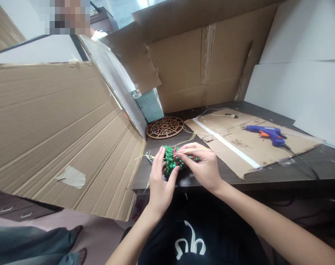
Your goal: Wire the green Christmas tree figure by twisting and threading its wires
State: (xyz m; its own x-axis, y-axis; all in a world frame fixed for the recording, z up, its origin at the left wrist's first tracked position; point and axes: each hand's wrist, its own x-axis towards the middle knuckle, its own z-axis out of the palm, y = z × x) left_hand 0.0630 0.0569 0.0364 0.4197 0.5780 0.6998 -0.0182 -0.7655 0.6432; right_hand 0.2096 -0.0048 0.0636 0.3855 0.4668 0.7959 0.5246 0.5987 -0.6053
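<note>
A small green, glittery bundle (170, 162) with red bands lies at the front of the dark desk, between my hands; its exact kind is unclear. Around its left end my left hand (159, 171) is closed, thumb in front and fingers behind. My right hand (202, 162) pinches thin yellow and white strands (196, 149) against the bundle's red part. More loose strands (148, 156) stick out at the left of the bundle, and others trail behind it toward the round trivet.
Behind my hands lies a round brown openwork trivet (165, 128). A blue glue gun (267, 133) rests on a flat cardboard sheet (239, 162) to the right, its cord over the desk edge. Cardboard panels (178, 66) wall the desk. Another person's legs (32, 243) show at lower left.
</note>
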